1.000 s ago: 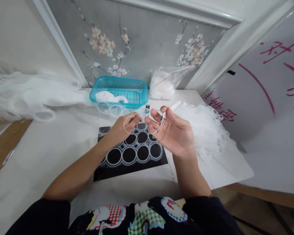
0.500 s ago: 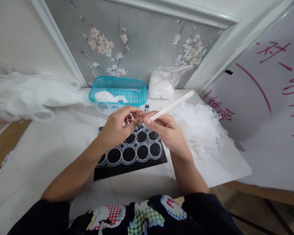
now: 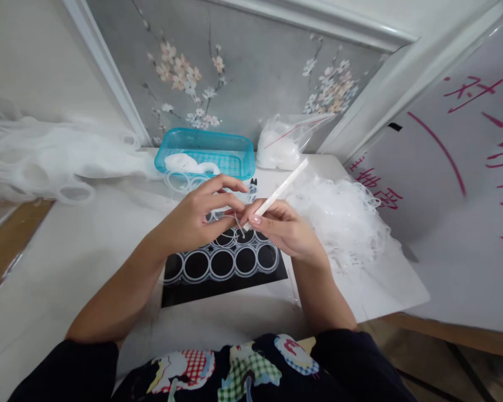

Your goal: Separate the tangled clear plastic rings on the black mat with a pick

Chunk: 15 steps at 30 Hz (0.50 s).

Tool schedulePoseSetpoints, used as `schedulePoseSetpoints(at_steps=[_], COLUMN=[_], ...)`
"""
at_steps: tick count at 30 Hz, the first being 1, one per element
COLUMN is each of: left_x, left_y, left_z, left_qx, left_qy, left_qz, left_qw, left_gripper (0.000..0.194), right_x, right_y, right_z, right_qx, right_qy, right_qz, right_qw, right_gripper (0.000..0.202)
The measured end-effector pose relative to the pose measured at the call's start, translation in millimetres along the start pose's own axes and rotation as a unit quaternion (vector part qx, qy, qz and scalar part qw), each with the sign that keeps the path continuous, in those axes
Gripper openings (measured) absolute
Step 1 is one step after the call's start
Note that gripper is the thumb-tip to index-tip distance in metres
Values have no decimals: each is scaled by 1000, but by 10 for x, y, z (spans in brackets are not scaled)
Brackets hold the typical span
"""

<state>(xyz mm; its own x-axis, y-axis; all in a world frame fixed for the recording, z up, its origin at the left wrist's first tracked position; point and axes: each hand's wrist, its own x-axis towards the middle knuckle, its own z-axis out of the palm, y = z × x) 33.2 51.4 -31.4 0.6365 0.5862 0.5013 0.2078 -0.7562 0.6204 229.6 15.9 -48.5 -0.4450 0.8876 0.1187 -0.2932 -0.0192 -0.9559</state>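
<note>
In my right hand (image 3: 285,226) is a slim white stick (image 3: 280,192), held between thumb and fingers and slanting up to the right. My left hand (image 3: 205,215) has its upper fingers spread, while its thumb and a lower finger close near a thin clear ring (image 3: 238,223) at the stick's lower end. Whether the left fingers pinch the ring is hard to make out. Beneath both hands lies a black sheet (image 3: 218,293) with rows of white rings (image 3: 222,263) on it; the hands hide its upper part.
Behind the hands stands a blue basket (image 3: 247,162) holding white pieces, beside a clear bag (image 3: 279,148) of white material. A heap of clear rings (image 3: 343,223) lies on the right, and a bundle of white rings (image 3: 67,159) on the left. A whiteboard (image 3: 444,240) leans at right.
My left hand's upper fingers have lifted and spread away from my right hand. The stick has tilted more upright, its lower end shifting slightly down. The view has shifted a little.
</note>
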Motion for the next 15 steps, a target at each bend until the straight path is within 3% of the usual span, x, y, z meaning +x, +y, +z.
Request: schedulePoseSetpoints(at_steps=[5, 7, 12, 15], left_x=[-5, -5, 1, 1], left_y=[7, 23, 50, 30], left_z=[-101, -108, -60, -21], left_qx=[-14, 3, 47, 48], left_qy=[3, 9, 10, 13], left_qz=[-20, -32, -53, -58], left_qw=[1000, 999, 997, 997], left_gripper=[4, 4, 8, 9], right_x=[21, 14, -3, 7], right_y=[-11, -21, -54, -46], right_z=[-49, -63, -45, -6], right_qx=[9, -4, -62, -94], right_qy=[110, 119, -16, -61], right_qz=[-15, -44, -48, -24], right_qw=[994, 992, 997, 993], right_gripper=[11, 8, 8, 7])
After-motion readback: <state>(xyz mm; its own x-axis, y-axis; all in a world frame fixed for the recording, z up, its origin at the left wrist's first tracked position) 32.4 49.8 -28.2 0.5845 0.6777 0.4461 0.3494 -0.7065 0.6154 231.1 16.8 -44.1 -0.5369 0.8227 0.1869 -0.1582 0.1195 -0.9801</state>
